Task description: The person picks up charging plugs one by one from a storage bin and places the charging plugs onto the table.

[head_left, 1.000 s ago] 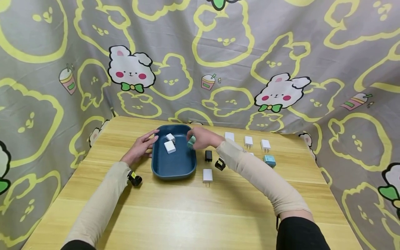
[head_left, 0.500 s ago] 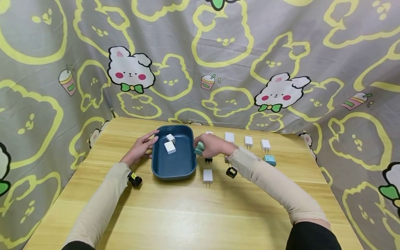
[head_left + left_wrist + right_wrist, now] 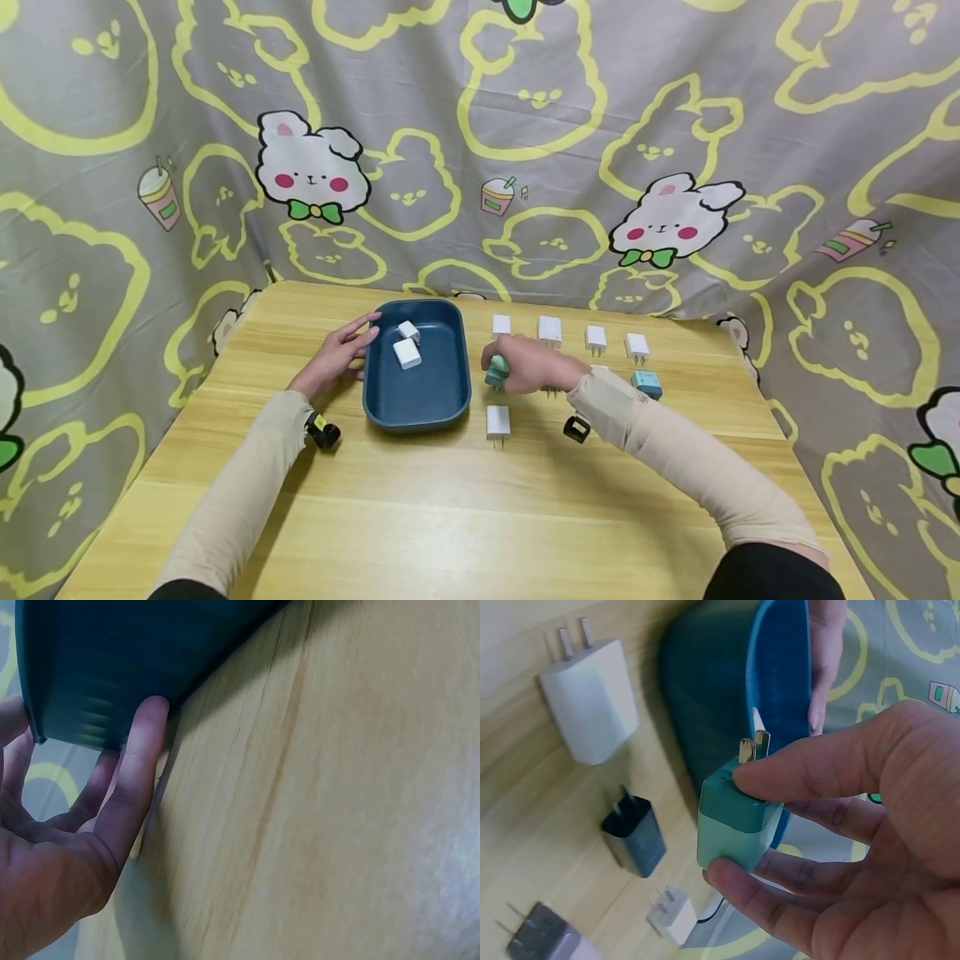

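In the right wrist view, my right hand (image 3: 877, 817) pinches a two-tone green plug charger (image 3: 739, 814) between thumb and fingers, with its metal prongs pointing up in that view. From the head, this hand (image 3: 532, 364) is just right of the dark blue tray (image 3: 416, 422), above the rows of chargers. Two white chargers (image 3: 407, 354) lie inside the tray. At the tray's left side my left hand (image 3: 335, 358) rests with extended fingers. The left wrist view shows a fingertip (image 3: 154, 712) against the tray's outer wall.
A white charger (image 3: 498, 422) lies nearest the front, its prongs toward me. More white chargers (image 3: 550, 331) line the back right, with a blue one (image 3: 647, 384) in front of them. A black charger (image 3: 634, 836) shows in the right wrist view. A patterned curtain (image 3: 420, 208) surrounds the table.
My right hand has moved right, from over the tray's right edge to beyond it, still holding the green charger. The left hand and the tray have stayed in place.
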Demonstrator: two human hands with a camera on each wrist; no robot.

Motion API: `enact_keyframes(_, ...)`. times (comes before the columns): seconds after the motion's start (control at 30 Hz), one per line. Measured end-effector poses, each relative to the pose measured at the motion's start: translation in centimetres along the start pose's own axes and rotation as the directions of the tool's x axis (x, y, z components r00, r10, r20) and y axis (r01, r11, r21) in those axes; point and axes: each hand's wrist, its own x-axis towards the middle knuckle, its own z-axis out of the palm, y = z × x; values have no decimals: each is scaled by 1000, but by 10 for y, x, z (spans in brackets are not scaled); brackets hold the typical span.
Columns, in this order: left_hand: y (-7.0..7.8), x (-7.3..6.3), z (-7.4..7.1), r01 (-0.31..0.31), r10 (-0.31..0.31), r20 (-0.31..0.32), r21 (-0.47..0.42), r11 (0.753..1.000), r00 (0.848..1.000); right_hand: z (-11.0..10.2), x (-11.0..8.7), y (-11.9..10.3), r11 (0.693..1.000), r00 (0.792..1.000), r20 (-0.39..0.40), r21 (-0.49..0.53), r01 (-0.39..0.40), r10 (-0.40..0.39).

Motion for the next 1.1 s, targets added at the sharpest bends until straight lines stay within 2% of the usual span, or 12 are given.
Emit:
enact_keyframes(0.2, 4, -2, 0, -3, 3, 3, -6, 1000, 1000, 4, -8, 6, 999, 999, 5, 8, 43, -43)
enact_keyframes(0.27, -1, 2, 0, -17, 17, -1, 7, 1000, 1000, 6, -11, 8, 998, 998, 14, 11, 58, -58)
enact_keyframes(0.53, 0, 0, 0, 3, -3, 1, -6, 1000, 1000, 17, -27, 14, 999, 998, 56, 18, 39, -40)
enact_keyframes(0.73, 4, -1, 0, 13, -13, 15, -14, 1000, 1000, 22, -42, 24, 999, 998, 38, 8, 43, -43)
enact_keyframes(0.93, 1, 2, 0, 2, -2, 0, -2, 1000, 1000, 28, -56, 36, 996, 997, -8, -30, 80, -81)
enact_keyframes(1.1, -4, 3, 1, -12, 12, -10, 8, 1000, 1000, 32, -63, 42, 999, 999, 16, -4, 34, -34)
